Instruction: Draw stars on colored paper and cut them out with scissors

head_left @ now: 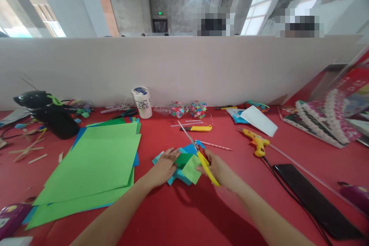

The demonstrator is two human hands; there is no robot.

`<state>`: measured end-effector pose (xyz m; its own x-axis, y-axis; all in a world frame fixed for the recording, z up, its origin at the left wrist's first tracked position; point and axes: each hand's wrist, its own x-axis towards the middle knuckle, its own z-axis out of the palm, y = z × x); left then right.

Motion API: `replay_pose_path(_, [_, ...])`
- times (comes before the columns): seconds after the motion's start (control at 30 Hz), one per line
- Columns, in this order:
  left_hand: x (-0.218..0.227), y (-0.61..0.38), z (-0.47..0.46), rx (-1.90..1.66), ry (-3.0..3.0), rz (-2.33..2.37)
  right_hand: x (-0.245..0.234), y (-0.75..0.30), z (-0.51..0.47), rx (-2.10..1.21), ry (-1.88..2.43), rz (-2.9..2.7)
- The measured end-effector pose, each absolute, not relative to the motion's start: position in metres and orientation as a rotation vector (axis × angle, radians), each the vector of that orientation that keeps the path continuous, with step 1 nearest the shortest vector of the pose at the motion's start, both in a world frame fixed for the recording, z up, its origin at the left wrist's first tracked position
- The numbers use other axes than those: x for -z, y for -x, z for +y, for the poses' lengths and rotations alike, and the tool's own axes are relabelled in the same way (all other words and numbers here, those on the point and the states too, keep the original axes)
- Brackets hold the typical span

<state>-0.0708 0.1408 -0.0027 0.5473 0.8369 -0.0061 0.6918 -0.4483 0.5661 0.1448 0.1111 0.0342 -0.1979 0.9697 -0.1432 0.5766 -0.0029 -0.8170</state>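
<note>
Cutting seems underway: right hand (217, 168) holds open scissors (201, 156), left hand (165, 167) presses flat on paper scraps (190, 171), which must stay steady.

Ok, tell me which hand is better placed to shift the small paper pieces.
Left: the left hand lies flat on the paper pieces; the right hand is busy holding the scissors.

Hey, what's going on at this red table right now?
A person is handling craft paper on a red table. The left hand lies flat on a small pile of blue and green paper pieces, pressing it down. The right hand grips yellow-handled scissors, blades pointing away over the pile. Large green sheets lie to the left, and a yellow glue gun to the right.
</note>
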Motion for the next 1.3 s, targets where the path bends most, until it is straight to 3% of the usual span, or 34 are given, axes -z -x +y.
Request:
replay_pose_path(0.23, [0.001, 0.08, 0.082, -0.409, -2.03, 1.19, -0.017, -0.139, 0.099, -1.138, 1.66, -1.831])
replay_pose_path(0.4, [-0.005, 0.081, 0.071, -0.529, -1.959, 1.208, -0.014, -0.136, 0.094, -0.958, 1.73, -1.916])
replay_pose_path(0.67, [-0.01, 0.062, 0.061, -0.221, -2.269, 1.147, -0.027, -0.15, 0.117, -0.71, 1.835, -2.076])
replay_pose_path(0.97, [0.021, 0.07, 0.043, -0.231, -2.365, 1.15, -0.032, -0.153, 0.069, -0.793, 1.833, -2.073])
replay_pose_path(1.3, [0.004, 0.067, 0.051, -0.461, -2.162, 1.11, -0.041, -0.149, 0.095, -0.877, 1.679, -1.944])
